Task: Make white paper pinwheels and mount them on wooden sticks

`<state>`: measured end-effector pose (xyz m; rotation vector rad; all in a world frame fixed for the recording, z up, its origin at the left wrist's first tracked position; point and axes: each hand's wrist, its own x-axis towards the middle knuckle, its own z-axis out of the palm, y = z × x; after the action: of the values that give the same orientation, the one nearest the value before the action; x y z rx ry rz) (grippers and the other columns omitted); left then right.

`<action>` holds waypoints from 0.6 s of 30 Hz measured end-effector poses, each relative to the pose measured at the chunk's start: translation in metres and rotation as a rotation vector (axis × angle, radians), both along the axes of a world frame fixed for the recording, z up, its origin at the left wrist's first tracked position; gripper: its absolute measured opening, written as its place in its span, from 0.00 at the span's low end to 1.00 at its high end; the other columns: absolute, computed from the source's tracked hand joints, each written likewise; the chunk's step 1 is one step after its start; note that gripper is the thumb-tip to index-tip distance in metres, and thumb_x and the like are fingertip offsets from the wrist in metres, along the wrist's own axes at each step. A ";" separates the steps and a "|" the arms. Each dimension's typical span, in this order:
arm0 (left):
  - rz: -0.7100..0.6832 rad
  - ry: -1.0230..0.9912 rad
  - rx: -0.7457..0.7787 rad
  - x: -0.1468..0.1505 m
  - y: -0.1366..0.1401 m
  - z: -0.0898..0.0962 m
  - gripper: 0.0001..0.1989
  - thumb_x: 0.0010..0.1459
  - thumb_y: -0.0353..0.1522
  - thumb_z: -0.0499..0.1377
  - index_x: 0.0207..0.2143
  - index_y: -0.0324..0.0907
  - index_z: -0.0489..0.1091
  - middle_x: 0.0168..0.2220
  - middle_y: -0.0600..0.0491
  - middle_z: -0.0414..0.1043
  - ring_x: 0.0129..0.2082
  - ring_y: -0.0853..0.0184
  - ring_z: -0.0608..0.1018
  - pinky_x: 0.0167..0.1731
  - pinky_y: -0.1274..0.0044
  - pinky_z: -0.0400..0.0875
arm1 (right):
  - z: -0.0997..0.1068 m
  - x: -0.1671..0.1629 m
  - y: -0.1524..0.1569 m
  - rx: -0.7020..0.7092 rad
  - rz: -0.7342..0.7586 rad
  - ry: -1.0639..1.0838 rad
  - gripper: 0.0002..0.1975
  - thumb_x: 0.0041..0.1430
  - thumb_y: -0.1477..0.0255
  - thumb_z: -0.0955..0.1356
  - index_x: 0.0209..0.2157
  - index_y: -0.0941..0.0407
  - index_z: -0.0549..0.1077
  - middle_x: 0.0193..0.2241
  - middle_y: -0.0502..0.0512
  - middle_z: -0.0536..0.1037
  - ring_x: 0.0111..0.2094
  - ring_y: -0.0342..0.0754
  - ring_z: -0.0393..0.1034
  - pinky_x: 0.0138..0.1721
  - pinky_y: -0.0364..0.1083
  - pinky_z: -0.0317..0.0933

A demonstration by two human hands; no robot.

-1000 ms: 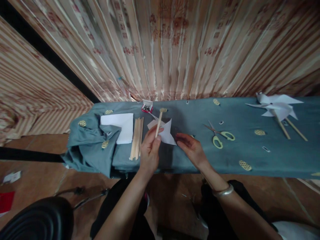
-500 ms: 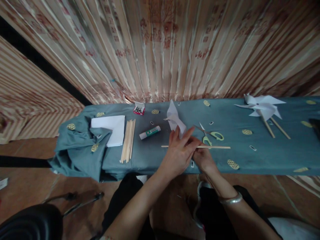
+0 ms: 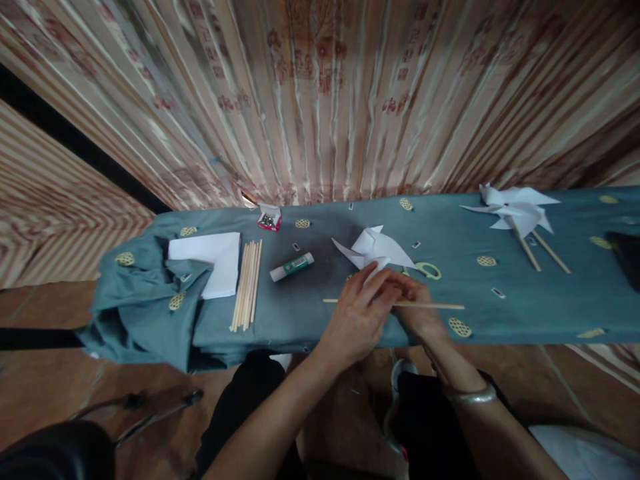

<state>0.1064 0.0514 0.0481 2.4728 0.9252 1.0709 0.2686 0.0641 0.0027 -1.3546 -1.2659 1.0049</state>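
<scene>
A white paper pinwheel [image 3: 373, 247] rises just beyond my fingertips, its blades fanned out over the table. My left hand [image 3: 363, 310] is closed at the pinwheel's lower edge, its fingers overlapping those of my right hand [image 3: 417, 310]. A thin wooden stick [image 3: 440, 306] runs crosswise through my closed right hand and passes under my left; both its ends stick out. Where the pinwheel meets the stick is hidden by my fingers. Behind my right hand, a green handle of the scissors [image 3: 431, 270] shows; the rest is covered.
On the teal cloth [image 3: 320, 327] lie a glue stick [image 3: 293, 266], a bundle of wooden sticks [image 3: 247, 287], folded white paper [image 3: 227, 267] and a small box of metal pins [image 3: 270, 219]. Finished-looking pinwheels [image 3: 520, 203] lie at the right, near a dark object [image 3: 625, 257].
The pinwheel has turned and spread, its blades now reaching right over the scissors. My right hand has shifted slightly right and up around the stick. The view has moved a little.
</scene>
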 end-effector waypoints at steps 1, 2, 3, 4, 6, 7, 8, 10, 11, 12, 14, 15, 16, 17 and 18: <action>0.012 -0.038 -0.041 -0.005 -0.001 -0.002 0.16 0.65 0.28 0.48 0.52 0.38 0.68 0.58 0.40 0.66 0.62 0.56 0.65 0.56 0.60 0.67 | 0.004 0.003 -0.001 -0.038 -0.026 -0.025 0.10 0.51 0.63 0.70 0.33 0.53 0.77 0.26 0.54 0.81 0.25 0.48 0.74 0.26 0.47 0.68; 0.032 -0.072 -0.092 -0.009 -0.001 -0.003 0.16 0.65 0.28 0.48 0.52 0.38 0.68 0.57 0.40 0.67 0.59 0.59 0.69 0.55 0.63 0.69 | 0.008 0.006 -0.002 -0.079 -0.052 -0.054 0.11 0.50 0.62 0.70 0.31 0.55 0.77 0.24 0.53 0.80 0.23 0.47 0.72 0.24 0.45 0.66; 0.052 -0.096 -0.169 -0.013 -0.001 -0.005 0.16 0.66 0.29 0.48 0.51 0.38 0.68 0.56 0.40 0.69 0.57 0.60 0.71 0.55 0.65 0.70 | 0.012 0.008 -0.003 -0.109 -0.079 -0.080 0.13 0.50 0.60 0.69 0.30 0.56 0.77 0.23 0.53 0.80 0.21 0.45 0.71 0.23 0.44 0.64; 0.067 -0.137 -0.250 -0.017 -0.001 -0.007 0.15 0.66 0.29 0.48 0.50 0.38 0.69 0.54 0.41 0.70 0.55 0.61 0.73 0.54 0.66 0.70 | 0.015 0.011 -0.003 -0.128 -0.108 -0.102 0.14 0.50 0.59 0.69 0.30 0.56 0.77 0.22 0.53 0.79 0.21 0.44 0.70 0.22 0.43 0.62; 0.126 -0.254 -0.450 -0.022 0.000 -0.009 0.15 0.65 0.31 0.49 0.48 0.40 0.71 0.48 0.44 0.75 0.48 0.62 0.78 0.49 0.69 0.74 | 0.021 0.016 -0.002 -0.126 -0.170 -0.127 0.16 0.50 0.58 0.69 0.30 0.57 0.77 0.24 0.54 0.80 0.21 0.43 0.69 0.23 0.42 0.62; 0.156 -0.322 -0.557 -0.024 0.001 -0.009 0.15 0.65 0.32 0.49 0.47 0.40 0.72 0.44 0.46 0.77 0.43 0.63 0.79 0.44 0.71 0.76 | 0.024 0.019 -0.001 -0.103 -0.200 -0.136 0.16 0.50 0.58 0.69 0.31 0.57 0.77 0.25 0.55 0.80 0.21 0.43 0.69 0.24 0.43 0.62; 0.187 -0.394 -0.657 -0.026 0.003 -0.009 0.14 0.65 0.33 0.50 0.46 0.40 0.73 0.41 0.47 0.78 0.39 0.63 0.80 0.39 0.73 0.76 | 0.026 0.023 0.001 -0.075 -0.232 -0.155 0.16 0.52 0.58 0.68 0.31 0.57 0.77 0.26 0.55 0.81 0.23 0.44 0.70 0.25 0.43 0.63; 0.234 -0.536 -0.804 -0.030 0.008 -0.007 0.14 0.63 0.36 0.52 0.43 0.40 0.74 0.38 0.48 0.79 0.33 0.64 0.80 0.30 0.76 0.75 | 0.029 0.030 0.005 -0.020 -0.294 -0.233 0.16 0.54 0.59 0.67 0.34 0.57 0.77 0.30 0.56 0.81 0.26 0.46 0.72 0.30 0.45 0.66; 0.251 -0.604 -0.845 -0.033 0.011 -0.004 0.14 0.61 0.38 0.53 0.41 0.40 0.74 0.38 0.48 0.79 0.31 0.65 0.80 0.27 0.77 0.74 | 0.030 0.033 0.008 0.004 -0.323 -0.289 0.16 0.55 0.59 0.66 0.36 0.57 0.77 0.31 0.57 0.82 0.29 0.47 0.74 0.33 0.47 0.67; 0.262 -0.667 -0.869 -0.036 0.014 -0.002 0.14 0.60 0.39 0.55 0.40 0.39 0.74 0.40 0.47 0.79 0.30 0.66 0.80 0.25 0.77 0.72 | 0.030 0.037 0.011 0.027 -0.351 -0.348 0.16 0.56 0.60 0.66 0.37 0.57 0.77 0.34 0.58 0.82 0.31 0.49 0.75 0.36 0.48 0.68; 0.284 -0.782 -0.901 -0.042 0.019 0.004 0.15 0.56 0.40 0.58 0.40 0.39 0.73 0.40 0.47 0.79 0.27 0.68 0.78 0.23 0.79 0.69 | 0.030 0.042 0.016 0.057 -0.390 -0.447 0.17 0.56 0.60 0.66 0.40 0.56 0.77 0.37 0.59 0.82 0.34 0.51 0.76 0.39 0.51 0.69; 0.297 -0.839 -0.919 -0.045 0.021 0.006 0.15 0.55 0.40 0.59 0.40 0.39 0.73 0.38 0.47 0.79 0.25 0.69 0.77 0.22 0.80 0.68 | 0.029 0.043 0.019 0.064 -0.402 -0.479 0.17 0.56 0.61 0.65 0.40 0.56 0.77 0.38 0.60 0.82 0.34 0.52 0.77 0.40 0.51 0.69; 0.304 -0.892 -0.939 -0.046 0.022 0.008 0.15 0.54 0.40 0.60 0.39 0.39 0.73 0.36 0.48 0.79 0.24 0.71 0.76 0.21 0.80 0.66 | 0.028 0.044 0.021 0.067 -0.407 -0.499 0.17 0.56 0.61 0.65 0.41 0.56 0.77 0.38 0.60 0.82 0.34 0.53 0.77 0.40 0.52 0.69; 0.304 -0.936 -0.966 -0.047 0.021 0.008 0.16 0.53 0.40 0.61 0.39 0.39 0.72 0.34 0.49 0.78 0.22 0.72 0.74 0.19 0.81 0.63 | 0.027 0.044 0.023 0.068 -0.407 -0.511 0.17 0.56 0.61 0.65 0.42 0.56 0.77 0.38 0.60 0.82 0.34 0.53 0.77 0.40 0.52 0.69; 0.297 -0.964 -1.001 -0.046 0.019 0.008 0.16 0.52 0.41 0.62 0.38 0.38 0.72 0.32 0.50 0.78 0.20 0.74 0.71 0.18 0.82 0.61 | 0.026 0.043 0.025 0.067 -0.402 -0.518 0.18 0.56 0.61 0.65 0.42 0.56 0.77 0.38 0.61 0.82 0.34 0.53 0.77 0.41 0.53 0.69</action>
<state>0.0603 0.0705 0.0563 0.8717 1.0844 1.2400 0.3119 0.0891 0.0284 -1.7937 -1.3020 0.3373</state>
